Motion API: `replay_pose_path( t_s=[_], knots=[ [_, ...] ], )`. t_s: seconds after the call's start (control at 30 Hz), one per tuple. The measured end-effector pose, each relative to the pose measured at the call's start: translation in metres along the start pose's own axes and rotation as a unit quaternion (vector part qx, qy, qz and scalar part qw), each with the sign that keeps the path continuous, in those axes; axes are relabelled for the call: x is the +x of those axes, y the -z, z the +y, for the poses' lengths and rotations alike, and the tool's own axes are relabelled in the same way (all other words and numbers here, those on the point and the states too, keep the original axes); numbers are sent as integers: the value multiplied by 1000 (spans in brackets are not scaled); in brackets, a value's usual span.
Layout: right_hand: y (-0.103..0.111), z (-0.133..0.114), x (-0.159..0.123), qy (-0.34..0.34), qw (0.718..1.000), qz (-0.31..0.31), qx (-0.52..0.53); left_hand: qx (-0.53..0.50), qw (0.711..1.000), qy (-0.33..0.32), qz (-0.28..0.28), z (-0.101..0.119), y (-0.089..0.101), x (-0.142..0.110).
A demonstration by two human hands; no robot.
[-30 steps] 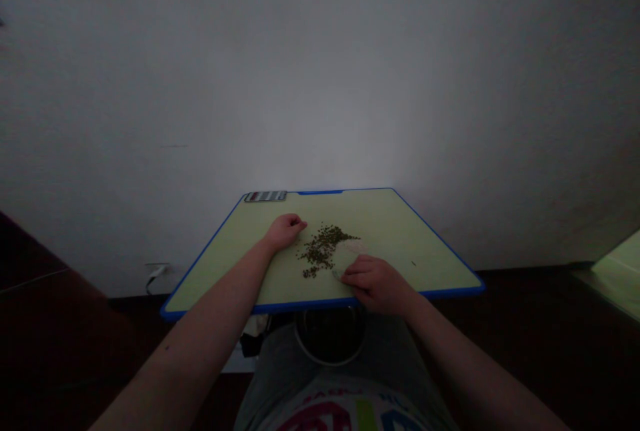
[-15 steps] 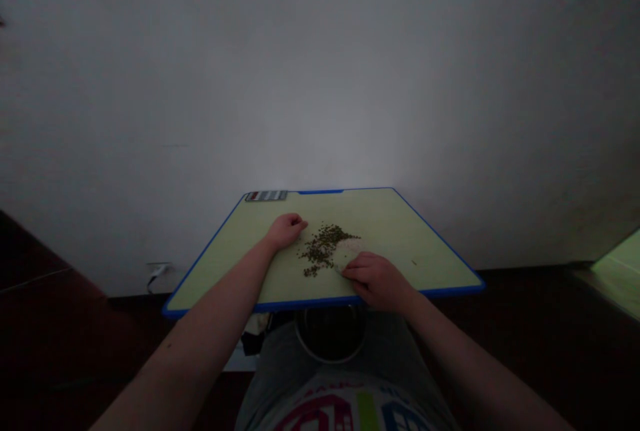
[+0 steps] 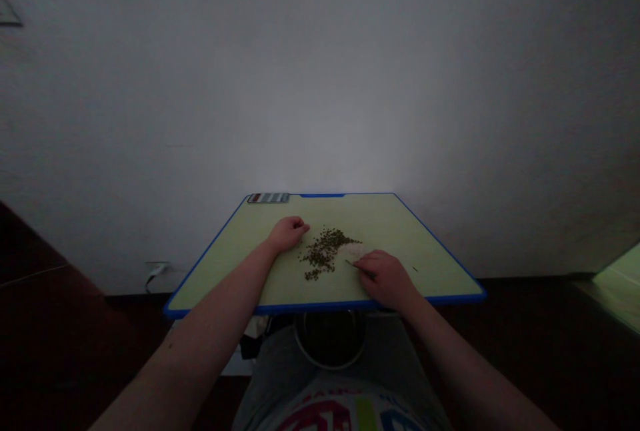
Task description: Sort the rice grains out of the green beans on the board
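Small dark green-brown grains, like beans or seeds (image 3: 325, 247), lie loosely spread on a pale yellow-green board with a blue rim (image 3: 220, 277). My left hand (image 3: 289, 233) rests on the board just left of them, fingers curled, and nothing shows in it. On the grains' right side is a whitish patch (image 3: 353, 249), too blurred to name. My right hand (image 3: 384, 276) is closed beside this patch. A thin dark sliver pokes out from its fingertips toward the grains; its kind is unclear.
A grey card-like strip with a red end (image 3: 269, 198) lies at the board's far left corner. Below the near edge, a dark round pot (image 3: 330, 365) sits on my lap. The wall (image 3: 320, 84) rises behind; a plug (image 3: 159, 269) is low at left.
My right hand has pulled back slightly to the right, and the thin dark sliver now shows at its fingertips. The whitish patch looks smaller. My left hand stays put.
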State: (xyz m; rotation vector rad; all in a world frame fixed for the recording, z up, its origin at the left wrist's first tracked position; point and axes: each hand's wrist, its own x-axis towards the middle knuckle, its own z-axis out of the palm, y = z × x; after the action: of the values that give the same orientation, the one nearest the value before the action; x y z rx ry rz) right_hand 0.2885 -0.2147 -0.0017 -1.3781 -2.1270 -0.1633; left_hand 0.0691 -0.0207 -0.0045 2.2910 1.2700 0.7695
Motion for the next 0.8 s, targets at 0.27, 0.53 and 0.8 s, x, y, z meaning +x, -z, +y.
replay_pose_path(
  t_s=[0.27, 0.53, 0.8],
  knots=[
    [1, 0, -6, 42, 998, -3, 37, 15, 1000, -7, 4, 1, -1, 2],
    [5, 5, -6, -48, 990, 79, 111, 28, 1000, -9, 6, 1, -1, 2],
    [1, 7, -3, -13, 996, 14, 92, 17, 1000, -12, 3, 0, -2, 2]
  ],
)
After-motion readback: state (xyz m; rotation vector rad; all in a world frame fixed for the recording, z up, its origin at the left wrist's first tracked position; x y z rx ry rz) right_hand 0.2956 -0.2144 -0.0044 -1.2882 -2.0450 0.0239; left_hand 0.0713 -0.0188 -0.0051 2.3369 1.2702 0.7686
